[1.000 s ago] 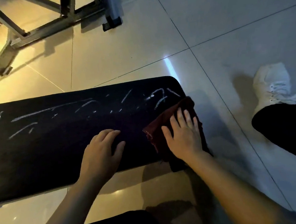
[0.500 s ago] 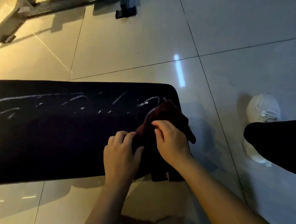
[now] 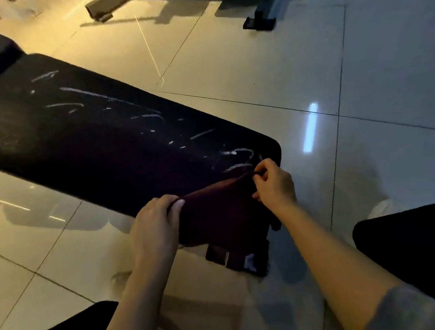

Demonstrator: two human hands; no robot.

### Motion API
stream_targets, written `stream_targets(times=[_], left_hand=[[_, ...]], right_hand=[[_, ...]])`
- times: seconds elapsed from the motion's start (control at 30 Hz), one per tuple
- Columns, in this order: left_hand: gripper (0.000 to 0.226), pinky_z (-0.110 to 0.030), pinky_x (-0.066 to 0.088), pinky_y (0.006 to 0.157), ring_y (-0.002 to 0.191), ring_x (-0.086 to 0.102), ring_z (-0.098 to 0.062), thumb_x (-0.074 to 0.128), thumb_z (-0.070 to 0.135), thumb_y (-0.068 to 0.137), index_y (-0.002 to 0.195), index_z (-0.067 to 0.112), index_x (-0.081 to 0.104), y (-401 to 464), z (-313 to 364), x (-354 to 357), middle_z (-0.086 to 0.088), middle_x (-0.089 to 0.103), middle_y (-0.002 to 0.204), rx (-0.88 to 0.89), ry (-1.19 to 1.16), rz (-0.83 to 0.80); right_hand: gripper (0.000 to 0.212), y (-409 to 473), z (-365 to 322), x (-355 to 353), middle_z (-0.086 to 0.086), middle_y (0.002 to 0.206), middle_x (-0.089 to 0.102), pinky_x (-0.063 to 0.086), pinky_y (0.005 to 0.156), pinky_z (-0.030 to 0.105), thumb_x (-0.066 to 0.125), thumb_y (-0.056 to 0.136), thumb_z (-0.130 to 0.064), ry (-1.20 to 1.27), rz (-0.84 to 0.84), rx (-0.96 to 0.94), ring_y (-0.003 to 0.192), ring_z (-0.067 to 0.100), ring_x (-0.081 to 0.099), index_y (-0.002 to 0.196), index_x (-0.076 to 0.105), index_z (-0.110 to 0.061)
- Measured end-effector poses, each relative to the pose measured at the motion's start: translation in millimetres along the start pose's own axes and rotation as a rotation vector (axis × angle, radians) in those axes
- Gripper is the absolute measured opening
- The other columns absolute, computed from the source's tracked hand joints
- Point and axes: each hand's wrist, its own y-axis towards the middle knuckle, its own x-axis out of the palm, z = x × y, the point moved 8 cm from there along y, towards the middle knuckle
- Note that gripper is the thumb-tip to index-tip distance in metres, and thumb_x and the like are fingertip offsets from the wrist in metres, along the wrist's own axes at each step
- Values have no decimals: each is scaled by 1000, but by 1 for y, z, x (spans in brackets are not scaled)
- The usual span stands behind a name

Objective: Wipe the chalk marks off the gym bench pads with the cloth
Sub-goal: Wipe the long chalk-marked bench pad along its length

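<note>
Cloth point(image 3: 223, 212) pinched taut btwn left hand point(image 3: 155, 224) & right hand point(image 3: 275, 183), over bench pad point(image 3: 89, 140).

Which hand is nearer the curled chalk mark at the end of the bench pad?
Right. The right hand pinches the cloth just below that chalk mark; the left hand grips the cloth's other corner, farther back at the pad's near edge.

Both bare forearms are extended forward from the lower edge of the view, converging slightly. The left hand point(image 3: 155, 225) is held knuckles-up with its fingers curled under and the thumb pressed against them, pinching one edge of the cloth point(image 3: 221, 212). The right hand point(image 3: 275, 183) is raised a little farther forward, wrist bent, with fingertips and thumb closed in a pinch on the opposite corner, so that the fabric is held stretched between the two hands.
</note>
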Motion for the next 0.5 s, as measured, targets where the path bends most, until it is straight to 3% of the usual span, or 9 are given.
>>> stream_targets(times=[0.17, 0.3, 0.5], left_hand=[[9, -29, 45, 73, 85, 59, -13, 62, 23, 92, 99, 20, 67, -20, 21, -9, 10, 60, 87, -90, -161, 15], [25, -25, 37, 79, 92, 52, -11, 73, 18, 83, 106, 20, 63, -39, 43, -15, 8, 56, 97, -138, -132, 0], [10, -27, 37, 68, 79, 57, -14, 64, 25, 90, 83, 27, 57, -60, 98, -26, 13, 55, 75, -105, -30, -1]], right_hand=[[4, -13, 1, -35, -1, 76, 62, 59, 67, 44, 55, 97, -13, 120, -17, -39, 60, 16, 67, 95, 57, -17], [4, -24, 5, -66, 1, 79, 65, 58, 69, 43, 57, 96, -14, 129, -37, -68, 60, 16, 66, 93, 57, -17], [6, -32, 4, -109, -1, 72, 67, 59, 69, 38, 56, 97, -17, 81, -109, -154, 64, 15, 66, 92, 58, -17]])
